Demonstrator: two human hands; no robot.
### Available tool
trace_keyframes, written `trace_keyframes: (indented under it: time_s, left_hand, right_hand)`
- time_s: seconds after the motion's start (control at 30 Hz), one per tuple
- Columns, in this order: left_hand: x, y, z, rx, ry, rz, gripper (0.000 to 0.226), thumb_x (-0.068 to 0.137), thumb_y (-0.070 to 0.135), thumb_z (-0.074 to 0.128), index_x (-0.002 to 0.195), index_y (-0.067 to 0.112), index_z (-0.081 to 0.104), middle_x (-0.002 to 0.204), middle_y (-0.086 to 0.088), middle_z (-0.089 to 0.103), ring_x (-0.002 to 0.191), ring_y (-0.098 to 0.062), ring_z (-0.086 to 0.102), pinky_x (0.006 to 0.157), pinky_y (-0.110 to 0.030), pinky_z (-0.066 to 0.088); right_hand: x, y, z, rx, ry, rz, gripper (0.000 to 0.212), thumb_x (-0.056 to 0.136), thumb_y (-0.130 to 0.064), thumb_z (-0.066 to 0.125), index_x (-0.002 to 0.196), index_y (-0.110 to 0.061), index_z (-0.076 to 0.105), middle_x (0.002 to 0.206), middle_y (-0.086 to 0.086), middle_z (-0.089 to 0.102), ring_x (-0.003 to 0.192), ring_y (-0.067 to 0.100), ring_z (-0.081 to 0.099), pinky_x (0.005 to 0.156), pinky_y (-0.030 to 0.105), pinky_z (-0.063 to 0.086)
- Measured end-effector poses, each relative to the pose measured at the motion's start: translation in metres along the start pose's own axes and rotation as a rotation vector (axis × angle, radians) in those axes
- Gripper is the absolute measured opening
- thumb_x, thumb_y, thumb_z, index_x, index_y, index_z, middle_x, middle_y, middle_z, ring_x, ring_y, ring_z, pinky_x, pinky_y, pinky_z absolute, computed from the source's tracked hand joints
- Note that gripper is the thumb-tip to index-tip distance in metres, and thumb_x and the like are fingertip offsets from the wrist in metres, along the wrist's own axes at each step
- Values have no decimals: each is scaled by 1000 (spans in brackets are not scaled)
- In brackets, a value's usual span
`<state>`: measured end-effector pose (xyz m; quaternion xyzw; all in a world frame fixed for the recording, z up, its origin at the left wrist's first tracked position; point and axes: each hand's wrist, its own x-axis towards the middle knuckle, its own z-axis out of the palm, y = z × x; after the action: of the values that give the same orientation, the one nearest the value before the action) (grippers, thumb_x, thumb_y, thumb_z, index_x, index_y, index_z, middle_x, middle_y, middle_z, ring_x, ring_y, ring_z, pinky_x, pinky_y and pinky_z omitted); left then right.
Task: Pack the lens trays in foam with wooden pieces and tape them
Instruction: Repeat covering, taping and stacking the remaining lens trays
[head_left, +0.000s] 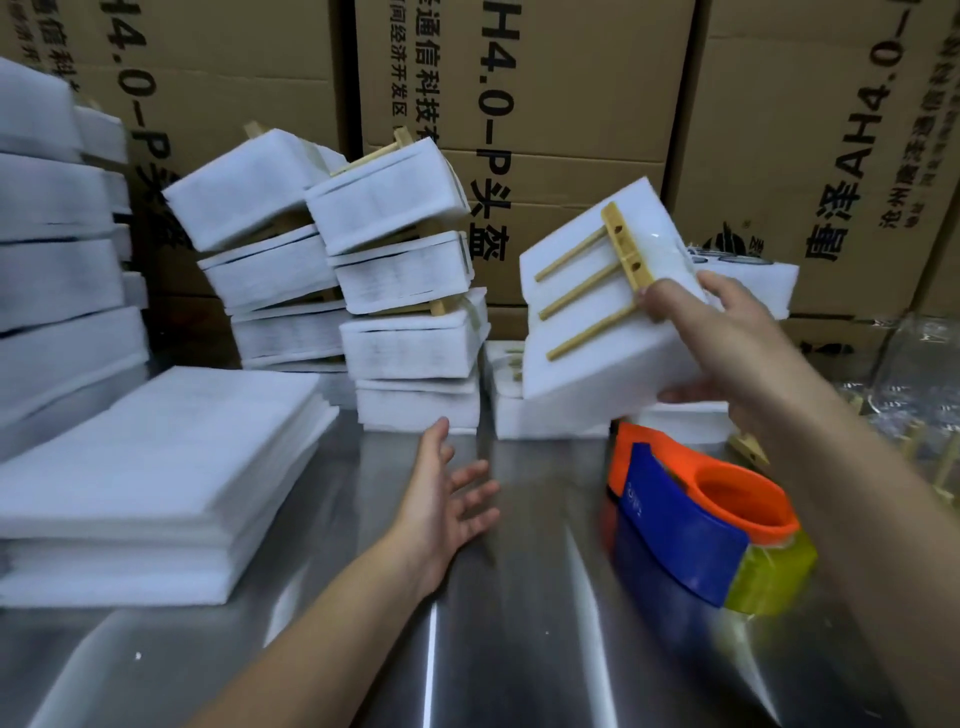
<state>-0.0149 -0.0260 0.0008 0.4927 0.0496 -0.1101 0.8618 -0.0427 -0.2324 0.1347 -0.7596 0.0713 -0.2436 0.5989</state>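
The foam bundle (587, 332) is in the right middle of the frame, up off the metal table (467, 649) and tipped, with its low corner to the left and its high corner to the upper right. The right hand (727, 332) grips it, thumb on top and fingers curled under the far edge. The left hand (452, 499) is lower and to the left, well apart from the bundle, with its palm up and fingers spread, and it holds nothing. So the right hand is the one on the bundle. The piles of packed bundles (395, 291) stand to its left in the middle of the frame, and it looks like the bundle would have to go that way, long side first. The bundle is a white block, soft and a bit fuzzy. On its face lies a wooden piece (626, 249), a flat tan bar with small holes and three thin round sticks coming out of it like a comb. A shiny patch by the bar may be clear tape, but it is hard to be sure. Just under the bundle sits a tape dispenser (696, 525) of smooth orange and blue plastic with a see-through yellow roll. At the lower left is a stack of flat foam sheets (156, 457), and brown cardboard boxes (571, 78) fill the top of the frame
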Motion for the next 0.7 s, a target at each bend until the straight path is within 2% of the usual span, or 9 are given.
trace_keyframes:
  time_s: [0.1,0.2,0.3,0.4,0.53,0.7]
  left_hand:
    - [2,-6,2,100,-10,19,36,84,50,56,109,24,54,109,-6,61,84,-19,62,60,-31,49]
    - [4,-10,3,123,-21,81,27,86,39,60,107,24,54,98,-4,60,72,-16,59,54,-29,48]
    - [6,-10,2,111,-25,101,22,87,35,60,105,25,54,96,-4,60,69,-17,59,52,-28,46]
    - [5,-10,0,127,-39,107,22,88,34,59,107,25,55,97,-5,60,71,-17,59,53,-28,47]
    - [7,-10,0,144,-42,105,22,87,37,59,107,27,57,99,-4,62,70,-15,60,53,-27,48]
    - [7,-8,0,137,-39,93,19,90,35,56,106,24,55,98,-4,60,70,-16,59,51,-27,49]
  right_hand:
    - [33,-10,22,-20,-17,52,76,55,-52,68,125,-26,53,117,-4,54,95,21,57,49,37,55]
    - [57,-16,46,-24,-42,95,76,52,-55,67,121,-26,55,110,-3,54,93,24,56,50,43,56]
    - [74,-14,63,8,-47,140,60,54,-54,67,104,-21,60,97,-4,50,84,22,51,47,40,55]
    - [89,-4,70,118,-51,244,44,58,-50,70,87,-20,56,95,1,50,85,24,53,46,38,55]
    - [106,13,71,249,-85,416,40,62,-50,69,88,-23,56,98,5,53,89,25,57,47,34,55]
    - [115,33,79,264,-76,440,43,57,-50,67,93,-27,60,107,5,53,94,26,55,52,36,56]
